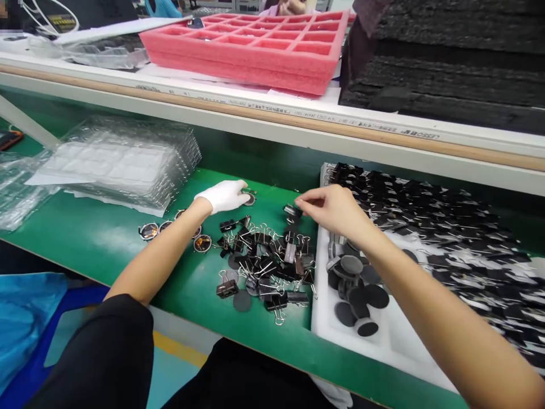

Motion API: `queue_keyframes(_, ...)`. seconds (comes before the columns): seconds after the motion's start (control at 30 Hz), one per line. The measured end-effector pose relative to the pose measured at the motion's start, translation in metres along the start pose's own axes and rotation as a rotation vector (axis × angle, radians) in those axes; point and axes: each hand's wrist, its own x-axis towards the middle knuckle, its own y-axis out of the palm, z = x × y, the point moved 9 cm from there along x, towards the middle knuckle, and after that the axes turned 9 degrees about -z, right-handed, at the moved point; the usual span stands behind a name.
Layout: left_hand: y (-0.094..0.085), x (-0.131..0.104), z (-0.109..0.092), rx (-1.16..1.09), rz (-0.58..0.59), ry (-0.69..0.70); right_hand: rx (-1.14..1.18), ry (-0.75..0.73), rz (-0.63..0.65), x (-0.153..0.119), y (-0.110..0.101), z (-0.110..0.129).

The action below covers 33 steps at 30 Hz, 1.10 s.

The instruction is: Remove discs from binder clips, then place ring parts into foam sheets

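Observation:
My left hand (224, 197), in a white glove, is closed at the fingertips on a small round metal-rimmed part (249, 199) above the green bench. My bare right hand (330, 207) is pinched, with a black binder clip (292, 210) at its fingertips. Below and between the hands lies a heap of black binder clips (266, 253) with silver wire handles. Dark round discs (242, 300) lie among them. Several round parts with orange-brown insides (202, 243) rest under and beside my left forearm.
At right, a white foam tray (319, 307) bears grey-black discs (360, 298) and rows of clips (417, 210). Clear plastic trays (123, 162) are stacked at left. A shelf edge (255, 116) crosses above the bench, with pink foam trays (242, 59) and black foam (447, 62) on it.

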Motion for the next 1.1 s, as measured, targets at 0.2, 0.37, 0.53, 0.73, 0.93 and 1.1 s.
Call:
queue_keyframes(0.2,0.006,-0.002,-0.003,0.183,-0.019,0.105,0.078,-0.448,0.182,0.05,0.058,0.026)
queue_keyframes(0.37,0.011,0.002,-0.007,0.195,-0.085,0.121,0.121,-0.579,0.312,0.054,0.092,0.022)
queue_keyframes(0.53,0.011,0.005,-0.009,0.208,-0.09,0.164,0.148,-0.216,0.1,0.081,0.089,0.014)
queue_keyframes(0.73,0.012,0.005,-0.011,0.197,-0.06,0.219,-0.099,0.472,-0.269,0.096,0.111,-0.01)
queue_keyframes(0.93,0.014,0.008,-0.008,0.124,-0.068,0.229,-0.111,0.389,-0.3,0.087,0.13,-0.018)
queue_keyframes(1.1,0.019,0.011,-0.01,0.065,-0.065,0.255,-0.13,0.384,-0.29,0.08,0.131,-0.027)
